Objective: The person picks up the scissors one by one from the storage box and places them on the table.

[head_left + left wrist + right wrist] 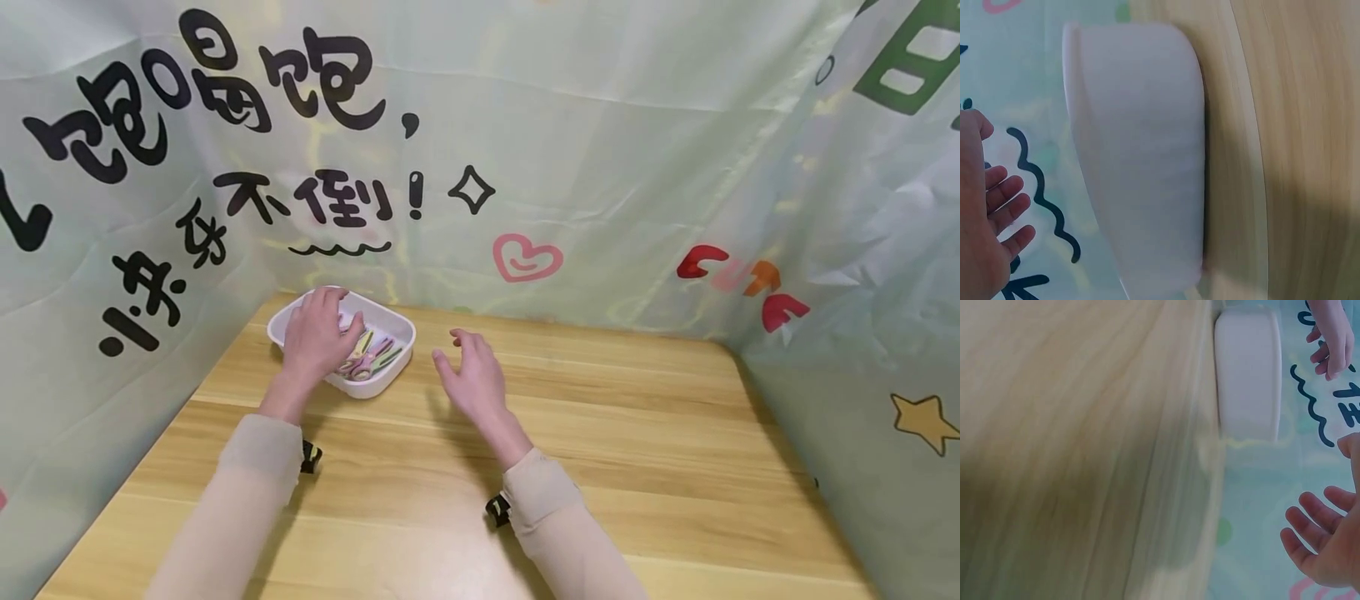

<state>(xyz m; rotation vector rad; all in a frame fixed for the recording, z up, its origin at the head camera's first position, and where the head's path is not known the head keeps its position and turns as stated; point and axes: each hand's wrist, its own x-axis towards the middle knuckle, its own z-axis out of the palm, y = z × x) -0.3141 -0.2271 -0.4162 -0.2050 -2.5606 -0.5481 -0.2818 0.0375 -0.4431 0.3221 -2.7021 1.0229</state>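
Note:
A white plastic basin [394, 317] stands at the back left of the wooden table. Inside it lie several small scissors [365, 363] with pink and green parts, some of them hidden by my left hand. That left hand [316, 332] hovers over the basin with its fingers loosely bent; in the left wrist view it appears above the rim with nothing in it. To the right of the basin, my right hand [474, 377] is held above the table, fingers relaxed and spread, holding nothing. The right wrist view shows this hand [1329, 534] apart from the basin's side.
The wooden table [637, 433] extends to the right and toward me. Pale printed cloth [615, 192] hangs along the back and both sides, with black writing, a pink heart [527, 277] and a star. Each sleeve has a black device [498, 510] at the wrist.

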